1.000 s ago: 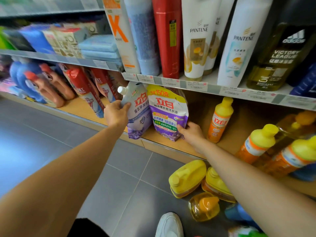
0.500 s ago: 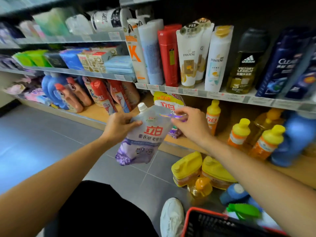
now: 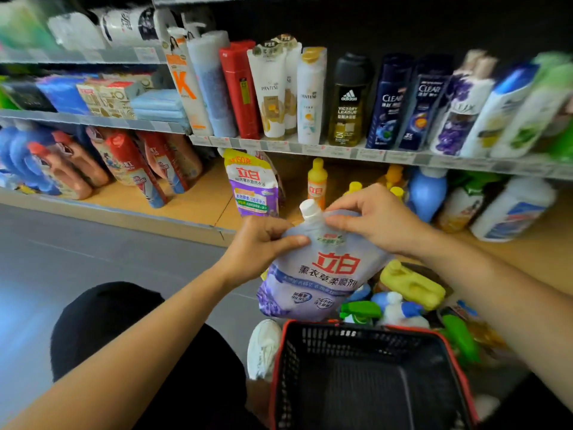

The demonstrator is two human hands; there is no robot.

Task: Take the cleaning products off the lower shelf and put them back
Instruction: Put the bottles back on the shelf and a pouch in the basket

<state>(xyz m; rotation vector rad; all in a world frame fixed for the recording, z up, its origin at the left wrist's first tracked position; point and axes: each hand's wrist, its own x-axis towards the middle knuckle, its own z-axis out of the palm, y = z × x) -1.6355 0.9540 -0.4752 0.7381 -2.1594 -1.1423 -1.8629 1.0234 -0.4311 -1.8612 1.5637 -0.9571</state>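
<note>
The wooden lower shelf (image 3: 198, 206) runs behind a black, red-rimmed basket (image 3: 356, 338). Above the basket, off the shelf, the left hand (image 3: 260, 243) and right hand (image 3: 378, 221) pinch the top of a lavender 立白 pouch (image 3: 322, 274). A second 立白 pouch (image 3: 252, 187) stands on the shelf. Higher up, labels read PANTENE (image 3: 269, 91), adidas VICTORY LEAGUE (image 3: 348, 100) and CLEAR (image 3: 389, 103).

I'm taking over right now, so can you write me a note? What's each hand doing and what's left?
The left grip pinches the top left corner of the pale lilac soft plastic pouch with a white screw cap; the right grip pinches its top edge beside the cap.
The pouch is off the wooden lower shelf, in the air beside the black mesh basket with a red rim.
Done: a yellow plastic jug lies on the floor.
Left: the purple-and-white pouch with a yellow top and the orange bottle with a yellow cap stand on the shelf; then everything goes back.
</note>
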